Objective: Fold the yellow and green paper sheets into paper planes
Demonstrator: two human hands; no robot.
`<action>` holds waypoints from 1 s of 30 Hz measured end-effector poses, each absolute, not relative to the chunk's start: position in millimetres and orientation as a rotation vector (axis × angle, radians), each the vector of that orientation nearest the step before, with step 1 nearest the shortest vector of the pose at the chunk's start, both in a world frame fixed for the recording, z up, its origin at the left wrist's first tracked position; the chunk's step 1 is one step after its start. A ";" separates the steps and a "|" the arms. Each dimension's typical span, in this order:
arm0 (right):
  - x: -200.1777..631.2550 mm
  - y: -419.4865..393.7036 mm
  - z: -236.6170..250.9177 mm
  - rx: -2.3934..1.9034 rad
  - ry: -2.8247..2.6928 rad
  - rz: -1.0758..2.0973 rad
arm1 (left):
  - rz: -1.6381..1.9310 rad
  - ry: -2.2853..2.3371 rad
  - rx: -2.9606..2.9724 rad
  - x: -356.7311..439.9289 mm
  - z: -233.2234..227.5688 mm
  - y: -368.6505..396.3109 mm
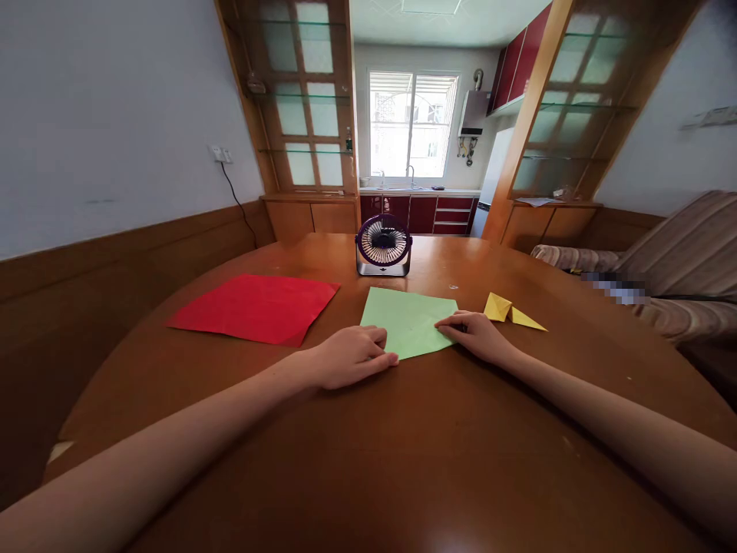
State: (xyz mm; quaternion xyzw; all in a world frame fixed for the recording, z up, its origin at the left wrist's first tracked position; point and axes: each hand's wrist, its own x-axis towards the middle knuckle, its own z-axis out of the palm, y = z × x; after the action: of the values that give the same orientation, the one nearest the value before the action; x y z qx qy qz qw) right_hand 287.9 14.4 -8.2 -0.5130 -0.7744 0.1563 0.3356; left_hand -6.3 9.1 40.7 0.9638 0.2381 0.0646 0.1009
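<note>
A sheet of light green paper (408, 319) lies on the table in front of me. My left hand (354, 357) rests over its near left corner, fingers curled and thumb along the near edge. At the right edge, my right hand (475, 334) pinches the sheet between thumb and fingertips; the exact contact is partly hidden by the fingers. Just beyond my right hand sits a folded yellow paper piece (507, 309) with a pointed end. To the left, a larger red paper sheet (259, 309) lies flat, apart from both hands.
A small dark desk fan (383, 244) stands behind the green sheet on the brown wooden table (397, 461). A striped sofa (685, 253) is at the right. Past the table are wooden shelves (311, 196) and a kitchen with a window (411, 127).
</note>
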 end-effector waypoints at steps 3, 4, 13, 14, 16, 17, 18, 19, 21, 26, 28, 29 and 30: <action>288.3 14.3 -8.3 -1.342 -2.017 0.413 | 0.178 0.754 2.734 -20.8 41.5 11.2; 288.4 14.1 -8.2 -1.343 -2.017 0.413 | 0.168 0.773 2.701 -25.2 41.9 11.9; 288.2 14.1 -8.7 -1.352 -2.012 0.403 | 0.041 0.951 2.571 -49.9 53.9 21.5; 288.2 14.1 -8.8 -1.349 -2.014 0.399 | 0.034 0.950 2.567 -51.8 54.9 22.4; 288.3 14.0 -8.9 -1.345 -2.018 0.393 | 0.026 0.940 2.568 -55.1 57.0 23.2; 288.4 14.0 -8.9 -1.343 -2.022 0.393 | 0.017 0.936 2.569 -56.3 58.4 23.1; 288.5 14.0 -8.8 -1.342 -2.025 0.394 | 0.007 0.933 2.573 -57.2 60.0 22.6; 288.6 14.0 -8.6 -1.341 -2.028 0.399 | 0.000 0.928 2.581 -57.8 61.8 21.9; 288.6 13.9 -8.1 -1.342 -2.025 0.407 | 0.001 0.886 2.624 -58.2 64.9 20.1; 287.9 13.0 -6.8 -1.337 -2.029 0.417 | 0.260 0.699 2.772 -56.8 60.9 18.3; 287.5 12.9 -6.9 -1.332 -2.025 0.425 | 0.433 0.734 2.758 -55.5 52.5 20.5; 287.2 12.9 -7.1 -1.334 -2.018 0.426 | 0.490 0.770 2.749 -54.8 47.2 22.3; 287.0 13.1 -7.3 -1.341 -2.007 0.424 | 0.536 0.787 2.750 -54.1 41.5 24.3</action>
State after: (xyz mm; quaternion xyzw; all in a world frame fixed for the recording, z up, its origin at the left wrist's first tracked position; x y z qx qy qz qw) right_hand 287.0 13.1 -7.3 -0.5150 -0.7705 0.1626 0.3387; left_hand -54.1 24.3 41.5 0.9386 0.2687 0.1829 0.1155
